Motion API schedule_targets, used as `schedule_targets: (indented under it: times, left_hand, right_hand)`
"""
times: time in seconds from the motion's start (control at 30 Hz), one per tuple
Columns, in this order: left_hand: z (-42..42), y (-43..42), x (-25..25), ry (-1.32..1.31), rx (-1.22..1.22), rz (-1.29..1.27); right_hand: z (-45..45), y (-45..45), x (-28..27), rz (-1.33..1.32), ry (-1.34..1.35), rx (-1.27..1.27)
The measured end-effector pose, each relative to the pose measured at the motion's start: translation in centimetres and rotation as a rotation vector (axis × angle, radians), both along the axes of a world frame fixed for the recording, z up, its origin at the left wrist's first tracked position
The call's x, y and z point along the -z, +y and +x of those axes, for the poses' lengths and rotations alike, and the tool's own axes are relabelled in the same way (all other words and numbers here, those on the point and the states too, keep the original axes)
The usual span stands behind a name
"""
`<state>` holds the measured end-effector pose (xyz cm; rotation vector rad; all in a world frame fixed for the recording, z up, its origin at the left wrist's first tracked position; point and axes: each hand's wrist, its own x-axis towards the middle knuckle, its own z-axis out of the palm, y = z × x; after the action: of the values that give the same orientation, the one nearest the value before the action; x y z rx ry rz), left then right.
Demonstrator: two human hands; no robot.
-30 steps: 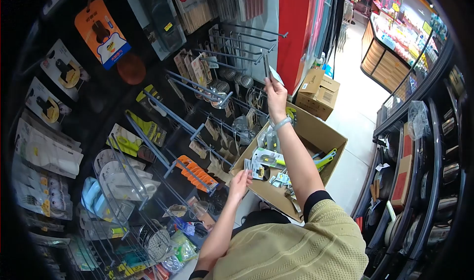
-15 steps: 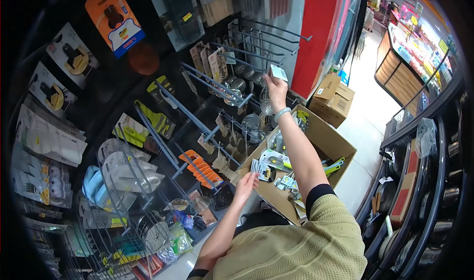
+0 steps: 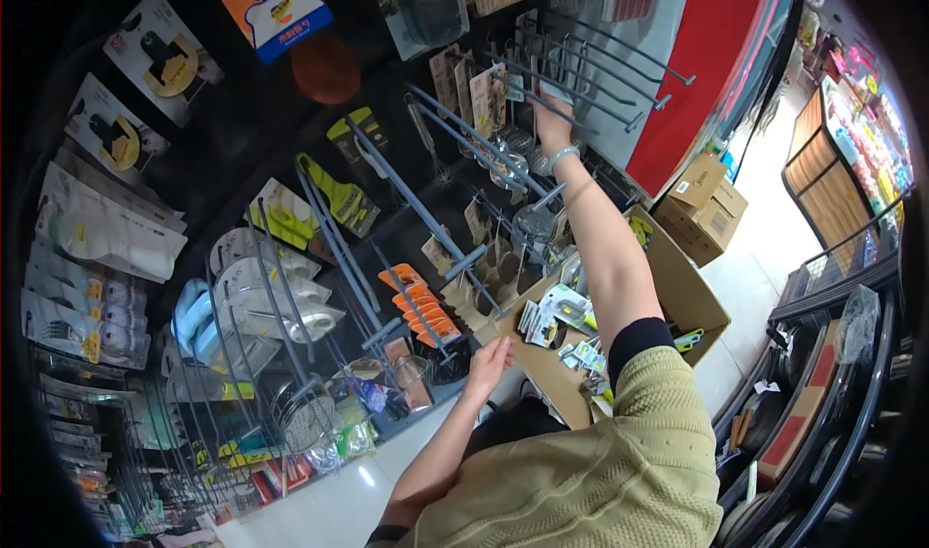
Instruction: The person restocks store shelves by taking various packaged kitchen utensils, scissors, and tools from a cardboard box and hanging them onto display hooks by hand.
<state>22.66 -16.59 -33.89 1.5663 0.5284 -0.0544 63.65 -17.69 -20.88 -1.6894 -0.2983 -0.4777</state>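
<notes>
My right hand (image 3: pixel 554 127) reaches up among the wall hooks and is closed on a small pale card (image 3: pixel 554 91); whatever the card belongs to is hidden. Metal kitchen utensils with round perforated heads (image 3: pixel 510 169) hang just left of that wrist. Low in front of my body, my left hand (image 3: pixel 491 362) has its fingers curled together, and nothing shows in them. It is close to the near left edge of an open cardboard box (image 3: pixel 699 292). Inside the box lie carded utensils (image 3: pixel 566 308) and several small tagged packs (image 3: pixel 584 355).
Grey display hooks (image 3: pixel 416 200) jut from the black wall. Orange-edged tools (image 3: pixel 421 306) hang at left of the box, with green-handled packs (image 3: pixel 339 195) farther up. A closed carton (image 3: pixel 704 209) stands on the floor beyond. Shelves with pans (image 3: pixel 764 403) line the right side.
My right hand has moved forward with the card, in among the upper hooks. The view has shifted left, so the rack appears farther right. My left hand stays low, near the box.
</notes>
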Motion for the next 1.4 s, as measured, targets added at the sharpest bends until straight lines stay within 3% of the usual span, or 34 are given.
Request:
schedule_targets:
  times: [0.2, 0.27, 0.33, 0.4, 0.53, 0.67, 0.73, 0.8, 0.87, 0.93, 1.0, 1.03, 1.07, 1.17, 1.3, 1.4]
  left_hand:
    - [0.2, -0.6, 0.7, 0.042, 0.001, 0.016]
    - [0.2, -1.0, 1.1, 0.069, 0.010, 0.005]
    - [0.3, -1.2, 1.3, 0.039, 0.022, -0.015]
    - [0.3, -1.2, 2.0, 0.035, 0.069, -0.007]
    - [0.2, -1.4, 4.1, 0.152, 0.159, 0.121]
    - [0.0, -2.5, 5.9, 0.060, 0.291, 0.366]
    - [-0.2, -3.2, 6.4, 0.103, 0.347, 0.376]
    - [-0.3, -3.5, 7.0, 0.051, 0.387, 0.462]
    - [-0.5, -3.6, 7.7, 0.008, 0.404, 0.519]
    - [-0.5, -3.4, 8.3, -0.031, 0.396, 0.551]
    - [-0.6, -3.4, 8.4, -0.039, 0.402, 0.548]
    - [-0.6, -3.3, 8.4, -0.042, 0.408, 0.548]
    - [-0.6, -3.3, 8.1, -0.012, 0.413, 0.539]
    - [-0.6, -3.5, 7.8, 0.027, 0.436, 0.539]
    - [-0.3, -3.8, 6.7, 0.064, 0.441, 0.544]
    - [-0.1, -3.9, 6.5, 0.051, 0.458, 0.555]
  right_hand:
    - [2.6, 0.1, 1.7, -0.185, 0.010, -0.026]
    - [2.5, -1.1, 2.8, 0.041, -0.024, -0.122]
    - [1.7, -3.9, 3.4, 0.048, 0.176, -0.168]
    - [-0.4, -7.8, 3.2, 0.140, 0.282, -0.432]
    - [-6.1, -16.5, 6.0, -0.031, 0.485, -0.582]
    - [-11.9, -24.5, 15.1, -0.195, 0.799, -0.506]
    - [-14.8, -27.7, 21.7, -0.494, 0.902, -0.474]
    - [-18.7, -28.8, 25.8, -0.993, 0.823, -0.436]
    - [-22.2, -29.0, 29.5, -1.021, 1.019, -0.452]
    - [-25.2, -28.8, 32.2, -0.747, 1.213, -0.404]
    - [-26.7, -28.4, 37.4, -0.730, 1.160, -0.284]
    - [-27.0, -27.8, 36.8, -0.821, 1.185, -0.271]
    - [-27.8, -27.6, 41.6, -0.739, 1.095, -0.104]
    - [-28.6, -26.2, 42.8, -0.905, 1.270, -0.102]
    - [-28.4, -24.8, 37.6, -1.025, 1.409, -0.117]
    - [-28.0, -25.3, 39.3, -0.955, 1.456, -0.124]
